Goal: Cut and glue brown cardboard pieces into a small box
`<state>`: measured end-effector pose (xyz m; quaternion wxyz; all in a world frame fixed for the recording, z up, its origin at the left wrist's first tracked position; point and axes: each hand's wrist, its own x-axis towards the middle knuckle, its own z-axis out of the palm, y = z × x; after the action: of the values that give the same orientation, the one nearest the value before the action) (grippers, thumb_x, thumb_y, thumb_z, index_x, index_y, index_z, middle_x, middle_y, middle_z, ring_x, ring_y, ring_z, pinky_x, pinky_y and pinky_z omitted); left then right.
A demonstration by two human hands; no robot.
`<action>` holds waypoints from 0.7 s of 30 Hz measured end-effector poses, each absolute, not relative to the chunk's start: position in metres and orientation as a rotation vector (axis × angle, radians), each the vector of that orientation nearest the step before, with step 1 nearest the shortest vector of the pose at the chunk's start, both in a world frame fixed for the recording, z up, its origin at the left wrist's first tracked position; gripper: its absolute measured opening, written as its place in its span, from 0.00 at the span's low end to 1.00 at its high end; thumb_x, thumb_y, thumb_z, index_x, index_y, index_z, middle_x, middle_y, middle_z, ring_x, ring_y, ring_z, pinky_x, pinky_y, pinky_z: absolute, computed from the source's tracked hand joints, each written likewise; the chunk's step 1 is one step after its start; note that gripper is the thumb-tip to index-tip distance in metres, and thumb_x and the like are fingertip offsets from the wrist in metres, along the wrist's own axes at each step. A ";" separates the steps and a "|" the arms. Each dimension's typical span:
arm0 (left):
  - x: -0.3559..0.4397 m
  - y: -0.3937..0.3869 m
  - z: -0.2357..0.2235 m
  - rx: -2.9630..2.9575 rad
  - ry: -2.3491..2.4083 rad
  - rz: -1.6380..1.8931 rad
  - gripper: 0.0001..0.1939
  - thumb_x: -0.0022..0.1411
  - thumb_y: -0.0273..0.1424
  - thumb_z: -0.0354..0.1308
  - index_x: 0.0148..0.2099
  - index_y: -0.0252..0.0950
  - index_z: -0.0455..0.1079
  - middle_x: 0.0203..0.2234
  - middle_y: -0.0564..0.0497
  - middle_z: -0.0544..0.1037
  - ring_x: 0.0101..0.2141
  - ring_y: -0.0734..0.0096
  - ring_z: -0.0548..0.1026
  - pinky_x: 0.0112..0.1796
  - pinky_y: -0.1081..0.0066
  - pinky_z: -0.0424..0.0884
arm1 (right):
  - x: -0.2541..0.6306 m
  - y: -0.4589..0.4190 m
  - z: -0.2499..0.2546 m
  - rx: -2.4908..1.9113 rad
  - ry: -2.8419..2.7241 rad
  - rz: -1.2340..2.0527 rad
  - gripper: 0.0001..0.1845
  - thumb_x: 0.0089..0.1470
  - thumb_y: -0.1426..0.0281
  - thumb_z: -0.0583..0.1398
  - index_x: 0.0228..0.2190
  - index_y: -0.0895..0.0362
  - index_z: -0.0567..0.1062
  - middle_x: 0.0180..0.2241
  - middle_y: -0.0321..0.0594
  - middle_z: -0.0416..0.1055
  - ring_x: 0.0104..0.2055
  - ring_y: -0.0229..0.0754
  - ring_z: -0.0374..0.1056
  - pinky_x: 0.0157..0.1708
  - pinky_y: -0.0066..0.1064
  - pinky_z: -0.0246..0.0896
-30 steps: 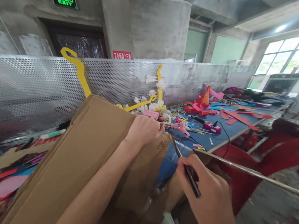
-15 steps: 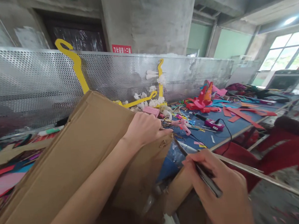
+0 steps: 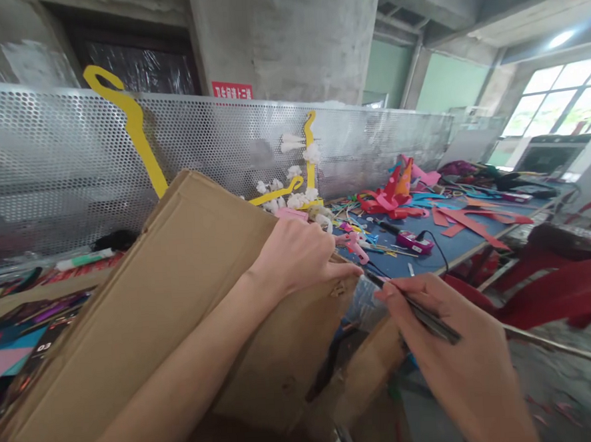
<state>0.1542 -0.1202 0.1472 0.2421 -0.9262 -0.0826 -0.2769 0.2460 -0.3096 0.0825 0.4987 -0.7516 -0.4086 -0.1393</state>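
A brown cardboard box (image 3: 145, 303) stands tilted in front of me. My left hand (image 3: 300, 254) is closed over its upper right edge, fingers curled behind and thumb stretched along the side panel. My right hand (image 3: 447, 332) pinches a slim, dark, pen-shaped tool (image 3: 429, 316), held like a pen. The tool's tip is close to the box's torn corner, by my left thumb; whether it touches cannot be made out. Below, between the box and my right hand, hangs a loose cardboard flap (image 3: 369, 370), partly blurred.
Behind the box, a perforated metal screen (image 3: 211, 146) runs along the blue table (image 3: 388, 262). A pink glue gun (image 3: 354, 246), a purple device (image 3: 414, 242) and red-orange paper strips (image 3: 476, 226) lie there. Tall yellow hooked strips (image 3: 140, 137) lean on the screen. Red chairs (image 3: 555, 292) stand right.
My right hand has moved up and right with the tool, bringing its tip nearer my left thumb. My left hand and the box corner have shifted slightly right; the view has turned a little.
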 end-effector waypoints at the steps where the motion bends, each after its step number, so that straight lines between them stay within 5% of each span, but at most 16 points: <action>1: 0.155 -0.120 0.147 -2.535 -0.222 -0.758 0.41 0.61 0.65 0.44 0.26 0.33 0.77 0.23 0.40 0.80 0.28 0.55 0.77 0.27 0.64 0.54 | 0.248 -0.312 0.083 -1.808 -0.996 -0.285 0.10 0.60 0.59 0.60 0.34 0.52 0.76 0.31 0.36 0.80 0.33 0.42 0.77 0.28 0.27 0.67; 10: 0.162 -0.108 0.140 -2.567 -0.266 -0.725 0.42 0.60 0.66 0.43 0.26 0.33 0.78 0.22 0.40 0.80 0.26 0.58 0.76 0.25 0.65 0.50 | 0.252 -0.335 0.080 -1.779 -1.056 -0.267 0.11 0.58 0.58 0.62 0.34 0.53 0.76 0.33 0.38 0.82 0.33 0.44 0.78 0.29 0.27 0.71; 21: 0.160 -0.096 0.141 -2.463 -0.266 -0.792 0.42 0.60 0.66 0.44 0.24 0.33 0.77 0.20 0.42 0.78 0.26 0.58 0.75 0.28 0.65 0.54 | 0.231 -0.321 0.074 -1.833 -1.237 -0.181 0.10 0.63 0.61 0.58 0.33 0.52 0.76 0.25 0.33 0.78 0.23 0.36 0.74 0.21 0.21 0.65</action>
<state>0.1602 -0.0962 0.1409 0.2669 -0.9126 -0.0986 -0.2936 0.2310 -0.3214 0.0744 0.4451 -0.7398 -0.4993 -0.0730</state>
